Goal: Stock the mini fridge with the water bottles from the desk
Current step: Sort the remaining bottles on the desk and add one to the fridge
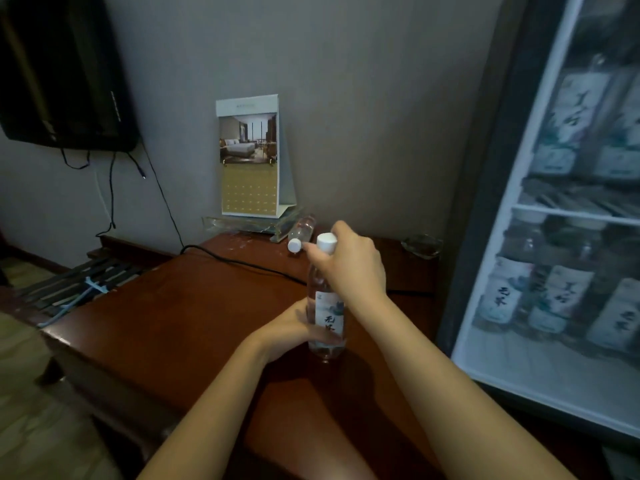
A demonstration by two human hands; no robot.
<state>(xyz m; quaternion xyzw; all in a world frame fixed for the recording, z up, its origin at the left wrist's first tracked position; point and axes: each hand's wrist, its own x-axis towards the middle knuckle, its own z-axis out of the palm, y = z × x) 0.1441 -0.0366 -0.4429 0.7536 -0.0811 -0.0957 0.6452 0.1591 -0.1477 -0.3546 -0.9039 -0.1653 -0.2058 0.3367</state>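
We count two water bottles out on the desk (180,306). One, the upright bottle (327,317), stands near the desk's front right part, close to the mini fridge (554,400). Both hands are on it. Our left hand (292,329) wraps its fingers round the lower, labelled part. Our right hand (351,263) curls round the neck just under the white cap. The other, the lying bottle (302,231), rests on its side at the back of the desk, cap towards us, just beside the base of one standing calendar (249,157).

The fridge stands to the right, and labelled bottles show on two shelves. The view there is blurred, so we make out perhaps two above and four or so below, no firmer than that.

Also on the desk are one black cable (242,263) and one glass ashtray (422,244). One dark screen (62,74) hangs on the wall at left.
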